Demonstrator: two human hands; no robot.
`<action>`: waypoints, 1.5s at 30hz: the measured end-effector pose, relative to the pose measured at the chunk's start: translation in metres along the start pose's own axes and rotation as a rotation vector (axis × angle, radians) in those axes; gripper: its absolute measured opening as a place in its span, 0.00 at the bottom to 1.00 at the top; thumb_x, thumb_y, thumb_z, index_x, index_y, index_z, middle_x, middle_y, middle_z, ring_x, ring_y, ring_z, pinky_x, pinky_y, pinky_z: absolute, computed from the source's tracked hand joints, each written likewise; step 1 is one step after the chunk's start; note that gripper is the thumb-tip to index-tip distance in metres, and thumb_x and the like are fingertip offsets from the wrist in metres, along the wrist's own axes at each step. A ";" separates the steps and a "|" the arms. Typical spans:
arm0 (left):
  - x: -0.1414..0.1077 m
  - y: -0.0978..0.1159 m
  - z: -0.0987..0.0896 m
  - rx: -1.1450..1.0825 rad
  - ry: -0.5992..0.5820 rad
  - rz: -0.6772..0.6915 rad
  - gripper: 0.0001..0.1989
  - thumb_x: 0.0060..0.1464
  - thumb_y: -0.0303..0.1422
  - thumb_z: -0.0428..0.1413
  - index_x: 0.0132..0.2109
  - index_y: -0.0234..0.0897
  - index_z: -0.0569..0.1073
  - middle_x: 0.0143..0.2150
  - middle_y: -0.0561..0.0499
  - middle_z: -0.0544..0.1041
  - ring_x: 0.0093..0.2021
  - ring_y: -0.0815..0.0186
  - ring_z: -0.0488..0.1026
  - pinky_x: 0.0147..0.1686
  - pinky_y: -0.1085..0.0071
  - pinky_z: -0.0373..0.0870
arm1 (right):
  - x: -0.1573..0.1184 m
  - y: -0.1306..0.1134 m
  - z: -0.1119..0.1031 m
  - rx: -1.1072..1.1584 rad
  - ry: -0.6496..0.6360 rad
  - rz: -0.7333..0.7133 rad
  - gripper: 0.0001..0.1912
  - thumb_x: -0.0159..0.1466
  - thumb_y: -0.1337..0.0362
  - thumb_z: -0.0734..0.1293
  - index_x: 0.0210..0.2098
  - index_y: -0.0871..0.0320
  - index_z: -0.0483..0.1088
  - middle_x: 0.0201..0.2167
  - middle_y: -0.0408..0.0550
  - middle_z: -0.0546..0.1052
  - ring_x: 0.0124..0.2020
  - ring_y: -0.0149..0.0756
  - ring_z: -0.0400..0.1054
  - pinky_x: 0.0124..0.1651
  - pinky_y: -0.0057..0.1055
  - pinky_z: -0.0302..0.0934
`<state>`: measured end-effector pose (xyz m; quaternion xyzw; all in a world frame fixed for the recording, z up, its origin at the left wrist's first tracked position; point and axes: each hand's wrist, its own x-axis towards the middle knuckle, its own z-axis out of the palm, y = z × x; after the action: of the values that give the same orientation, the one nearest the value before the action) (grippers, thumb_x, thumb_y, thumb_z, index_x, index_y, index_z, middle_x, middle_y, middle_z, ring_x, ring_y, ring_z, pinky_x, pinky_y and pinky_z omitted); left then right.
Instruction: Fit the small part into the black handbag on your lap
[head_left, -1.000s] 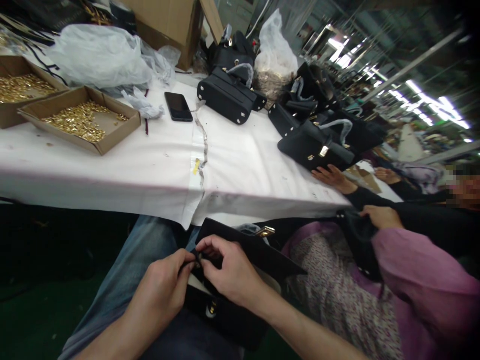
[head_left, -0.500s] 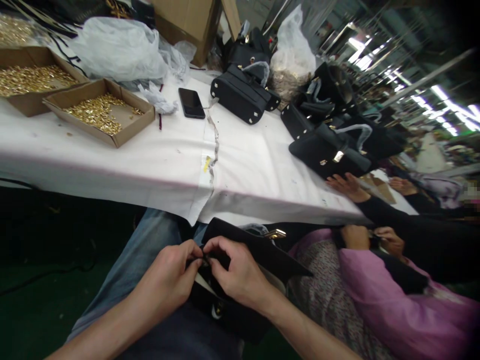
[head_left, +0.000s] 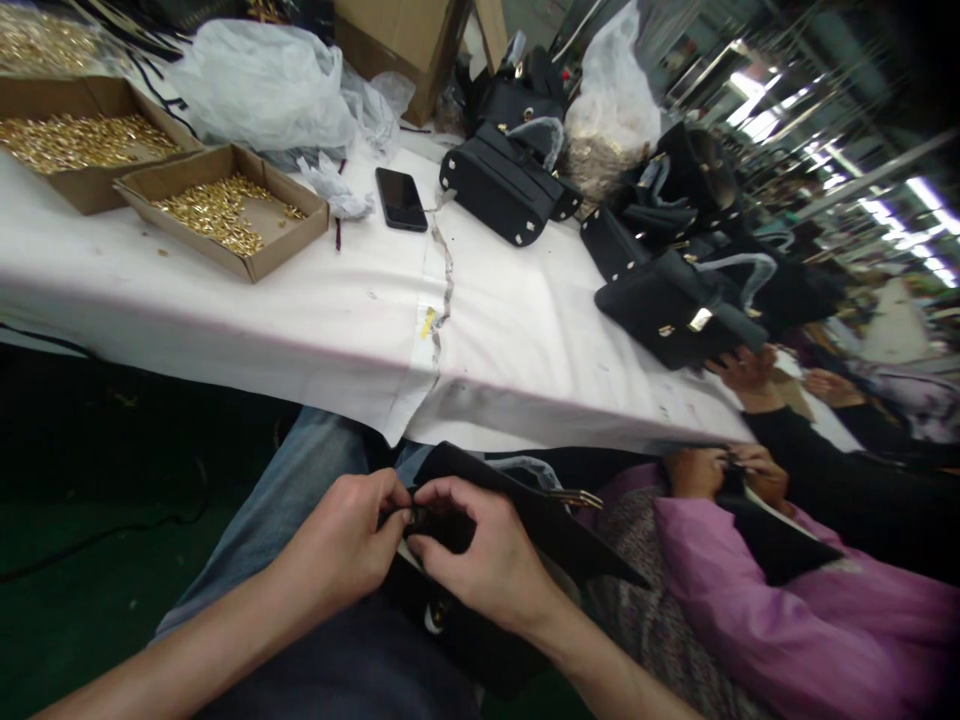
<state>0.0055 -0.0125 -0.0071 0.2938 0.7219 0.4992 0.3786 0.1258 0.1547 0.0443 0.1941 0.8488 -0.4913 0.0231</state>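
A black handbag [head_left: 510, 630] rests on my lap, its flap raised toward the table and a gold clasp [head_left: 576, 498] showing beyond it. My left hand [head_left: 364, 530] pinches the edge of the bag near its upper left corner, thumb against forefinger. Right beside it, my right hand [head_left: 480, 545] has thumb and fingers curled around the same dark edge. Whatever small part may lie between the fingertips is hidden. A round gold-and-white fitting [head_left: 433, 617] sits on the bag's front, below my right hand.
Cardboard trays of small gold metal pieces [head_left: 251, 258] stand on the white-covered table [head_left: 315, 330] at left. A phone [head_left: 401, 200], plastic wrap [head_left: 262, 85] and several black handbags [head_left: 499, 190] lie farther back. At right, a co-worker in pink sleeves [head_left: 720, 590] handles a black item; another person's hand [head_left: 750, 375] touches a bag.
My right thumb has drawn slightly away from my left fingertips, widening the gap in that hand. The view has shifted a little. At right, the other person's hand has moved onto a bag.
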 end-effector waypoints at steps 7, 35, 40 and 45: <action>0.000 0.001 -0.001 0.063 -0.013 0.021 0.05 0.68 0.30 0.57 0.41 0.42 0.76 0.36 0.57 0.79 0.38 0.68 0.77 0.36 0.70 0.66 | 0.004 0.000 0.006 0.000 0.034 0.037 0.14 0.63 0.71 0.73 0.47 0.52 0.82 0.43 0.40 0.85 0.45 0.35 0.81 0.52 0.30 0.74; -0.001 0.008 -0.006 0.087 -0.059 0.028 0.06 0.66 0.29 0.56 0.39 0.41 0.76 0.33 0.57 0.78 0.34 0.68 0.76 0.35 0.69 0.64 | 0.010 -0.001 0.004 0.136 -0.004 0.163 0.12 0.63 0.69 0.73 0.45 0.56 0.82 0.40 0.44 0.86 0.41 0.36 0.82 0.48 0.31 0.76; -0.012 -0.006 -0.001 0.190 -0.041 0.096 0.08 0.71 0.31 0.51 0.45 0.42 0.75 0.39 0.53 0.79 0.40 0.64 0.78 0.40 0.65 0.64 | 0.010 -0.003 0.008 0.108 0.007 0.142 0.12 0.62 0.70 0.73 0.45 0.55 0.82 0.40 0.43 0.86 0.41 0.37 0.82 0.48 0.31 0.76; -0.021 -0.008 0.002 0.311 -0.031 0.175 0.11 0.75 0.35 0.47 0.48 0.42 0.74 0.39 0.52 0.79 0.38 0.63 0.80 0.38 0.62 0.63 | 0.008 -0.008 0.006 0.116 0.016 0.165 0.11 0.61 0.70 0.73 0.43 0.55 0.83 0.38 0.44 0.86 0.39 0.37 0.82 0.45 0.30 0.75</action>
<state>0.0181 -0.0306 -0.0093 0.4184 0.7559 0.4081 0.2949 0.1151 0.1482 0.0455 0.2682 0.8002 -0.5344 0.0452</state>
